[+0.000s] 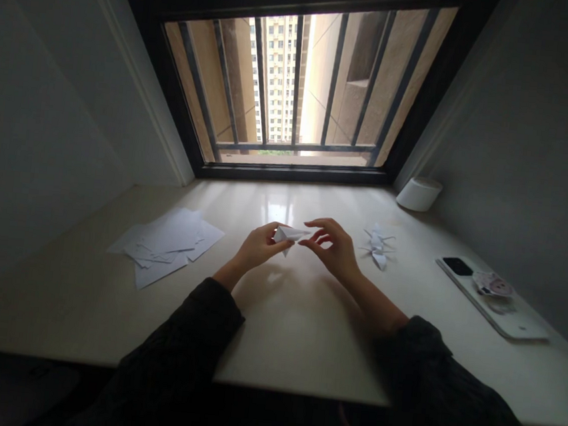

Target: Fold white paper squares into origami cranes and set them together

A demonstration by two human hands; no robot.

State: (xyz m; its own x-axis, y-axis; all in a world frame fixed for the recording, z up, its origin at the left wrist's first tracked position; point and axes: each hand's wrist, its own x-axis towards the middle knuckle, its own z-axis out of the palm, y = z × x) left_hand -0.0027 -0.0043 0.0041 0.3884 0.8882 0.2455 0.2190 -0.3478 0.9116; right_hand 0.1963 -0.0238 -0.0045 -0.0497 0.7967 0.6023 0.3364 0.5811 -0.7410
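White folded-paper piece, creased, pointed at R end, held up over glossy cream tabletop, btwn front edge & dark-framed window. L hand pinches it. R hand: thumb/index parted nr tip; can't tell if touching. Spiky white folded-paper shapes nr R; loose white sheets well apart, L. Farther R: flat white phone, white cylinder (contents hidden).

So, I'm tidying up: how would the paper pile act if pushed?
The paper pile would probably fan apart; its sheets overlap unevenly. They look thin, so likely light and floppy. The glossy tabletop may let them slide.
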